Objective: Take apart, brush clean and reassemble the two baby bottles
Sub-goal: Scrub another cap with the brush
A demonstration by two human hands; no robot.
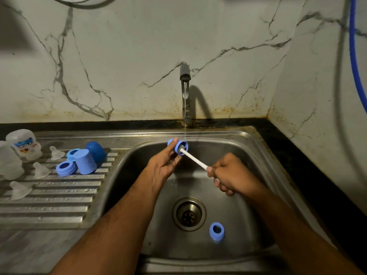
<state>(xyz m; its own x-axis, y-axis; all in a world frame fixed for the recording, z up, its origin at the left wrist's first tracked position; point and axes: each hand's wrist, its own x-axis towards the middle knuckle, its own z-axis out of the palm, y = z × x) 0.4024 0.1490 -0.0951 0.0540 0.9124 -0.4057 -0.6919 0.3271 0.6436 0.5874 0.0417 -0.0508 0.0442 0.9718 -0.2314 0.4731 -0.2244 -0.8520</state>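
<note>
Marble-patterned wall [139,46] with grey veins rises behind your steel sink [248,155], rust-coloured stains speckling its lower edge, and a dark counter strip [294,155] runs along the back and down the right side. A blue hose [355,56] hangs down the right wall. From the tap [185,76] a thin stream of water falls toward the basin. Over the basin your left hand [164,165] grips a blue bottle ring [179,147] between thumb and curled fingers, its opening turned toward your right side. Your right hand [230,175] is closed around the white handle of a small brush [195,160], and the bristle end sits inside that ring. On the basin floor, right of the drain [189,214], lies another blue ring [216,231], well apart from your hands. To your left the ribbed draining board [49,199] holds the rest of the parts: two frosted bottle bodies [23,144] at the far left, one with a printed label, three clear teats [40,170] scattered near them, and a cluster of blue pieces beside one another, namely a flat ring [65,168], a tall cap [85,161], a second ring partly hidden behind it, and a darker blue rounded cap [95,150] at the back.
</note>
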